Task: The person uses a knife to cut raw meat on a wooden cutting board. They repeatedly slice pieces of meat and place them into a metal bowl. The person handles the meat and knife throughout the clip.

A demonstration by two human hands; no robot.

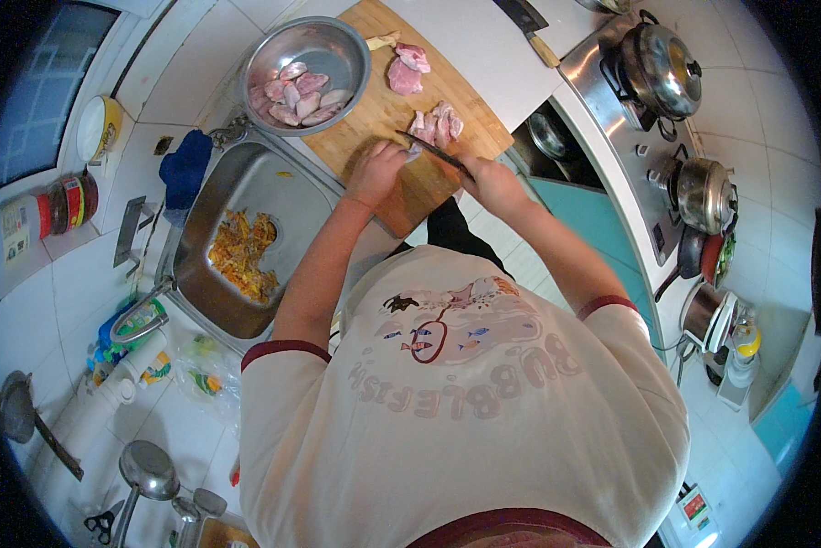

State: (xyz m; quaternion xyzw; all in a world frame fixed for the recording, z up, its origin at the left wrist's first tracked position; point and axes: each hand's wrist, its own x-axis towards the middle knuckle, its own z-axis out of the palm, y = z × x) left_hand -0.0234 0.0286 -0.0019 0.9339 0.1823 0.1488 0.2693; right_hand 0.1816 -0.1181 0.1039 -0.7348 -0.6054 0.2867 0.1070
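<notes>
My right hand (496, 185) grips a knife (434, 152) whose dark blade points to the upper left across a wooden cutting board (475, 109). Under the near side of the blade, my left hand (374, 172) holds a small piece of raw meat (414, 151) against the board, its fingertips close to the edge. Just beyond the blade lie cut pieces of raw meat (438, 123). Farther up the board are a pink slab of raw meat (407, 68) and a pale yellowish strip (383, 41). A steel bowl (345, 55) with several meat pieces overlaps the board's left side.
A steel sink (300, 198) holding orange-yellow scraps (242, 253) is at the left. A cleaver (530, 31) lies on the counter near the gas stove (595, 58), which bears a large lidded pot (657, 68) and a smaller pot (705, 195). A blue cloth (185, 168) hangs beside the sink.
</notes>
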